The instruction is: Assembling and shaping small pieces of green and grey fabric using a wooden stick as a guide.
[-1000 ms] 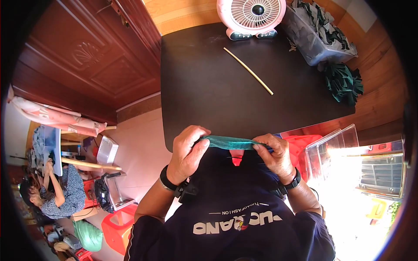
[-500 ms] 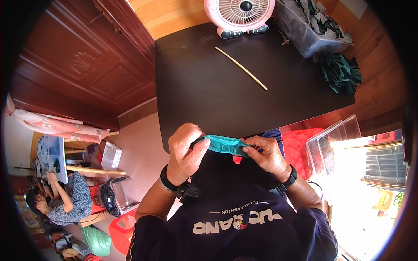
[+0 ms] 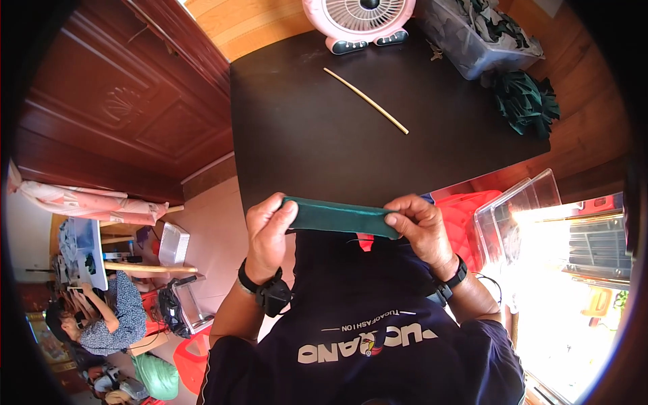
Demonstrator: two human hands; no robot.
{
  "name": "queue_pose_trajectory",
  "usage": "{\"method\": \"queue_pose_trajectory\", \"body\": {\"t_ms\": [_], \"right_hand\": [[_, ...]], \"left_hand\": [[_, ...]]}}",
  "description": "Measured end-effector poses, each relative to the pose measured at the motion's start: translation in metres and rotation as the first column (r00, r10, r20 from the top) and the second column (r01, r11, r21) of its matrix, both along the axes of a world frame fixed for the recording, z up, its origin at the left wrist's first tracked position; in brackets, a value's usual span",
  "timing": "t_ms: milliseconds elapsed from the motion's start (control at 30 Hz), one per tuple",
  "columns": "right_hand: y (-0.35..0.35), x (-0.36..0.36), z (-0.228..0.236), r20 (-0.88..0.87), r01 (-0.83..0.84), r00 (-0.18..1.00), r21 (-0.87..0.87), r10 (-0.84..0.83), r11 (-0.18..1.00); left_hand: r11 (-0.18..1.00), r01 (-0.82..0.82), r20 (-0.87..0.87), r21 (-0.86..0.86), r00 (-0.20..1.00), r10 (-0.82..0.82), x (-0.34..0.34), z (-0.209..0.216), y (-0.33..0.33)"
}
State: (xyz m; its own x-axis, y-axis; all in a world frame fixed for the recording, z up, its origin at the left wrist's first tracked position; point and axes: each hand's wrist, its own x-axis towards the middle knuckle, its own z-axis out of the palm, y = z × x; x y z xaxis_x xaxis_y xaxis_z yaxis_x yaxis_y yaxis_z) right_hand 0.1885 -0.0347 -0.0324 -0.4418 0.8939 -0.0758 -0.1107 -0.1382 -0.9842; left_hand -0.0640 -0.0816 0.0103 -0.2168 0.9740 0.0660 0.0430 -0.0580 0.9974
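A dark green strip of fabric (image 3: 341, 217) is stretched level between my hands, just off the near edge of the dark table. My left hand (image 3: 268, 226) pinches its left end between thumb and fingers. The right end is gripped by my right hand (image 3: 418, 226), thumb on top and fingers bent behind. On the table beyond lies a thin wooden stick (image 3: 366, 101), slanting, touched by neither hand. A bundle of dark green fabric pieces (image 3: 525, 102) rests at the table's right side.
A pink fan (image 3: 361, 23) stands at the back of the dark table (image 3: 297, 142). Behind the bundle is a clear plastic bin (image 3: 472, 54) full of fabric scraps. To the right are a red padded seat (image 3: 466, 219) and a clear plastic box (image 3: 516, 212). Another person (image 3: 111, 324) sits far left.
The fabric strip has turned from its lighter, puckered teal face to a flat dark green one and is pulled straighter. My left hand has moved slightly left. The view has shifted a little.
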Motion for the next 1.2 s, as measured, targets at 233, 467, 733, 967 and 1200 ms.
{"method": "queue_pose_trajectory", "body": {"t_ms": [233, 467, 733, 967, 1200], "right_hand": [[0.033, -0.017, 0.021, 0.469, -0.020, 0.849, 0.490, -0.245, 0.872], [0.030, 0.005, 0.040, 0.307, 0.103, 0.846, 0.709, -0.437, 0.697], [0.019, -0.015, 0.016, 0.629, -0.551, 0.747, 0.766, -0.213, 0.331], [0.034, -0.008, 0.014, 0.585, -0.489, 0.808, 0.728, -0.065, 0.481], [0.036, -0.066, 0.021, 0.617, -0.461, 0.749, 0.747, -0.242, 0.479]], "left_hand": [[0.994, -0.041, -0.865, 0.102, 0.489, 0.109, -0.024, -0.028, -0.006], [0.944, 0.242, -0.857, 0.224, 0.511, 0.072, -0.030, -0.012, -0.019], [0.941, 0.279, -0.942, -0.194, 0.215, -0.258, -0.021, -0.024, -0.026], [0.961, 0.216, -0.952, -0.173, 0.215, -0.219, -0.041, -0.028, -0.043], [0.964, 0.232, -0.938, -0.132, 0.285, -0.197, -0.034, -0.032, -0.034]]}}
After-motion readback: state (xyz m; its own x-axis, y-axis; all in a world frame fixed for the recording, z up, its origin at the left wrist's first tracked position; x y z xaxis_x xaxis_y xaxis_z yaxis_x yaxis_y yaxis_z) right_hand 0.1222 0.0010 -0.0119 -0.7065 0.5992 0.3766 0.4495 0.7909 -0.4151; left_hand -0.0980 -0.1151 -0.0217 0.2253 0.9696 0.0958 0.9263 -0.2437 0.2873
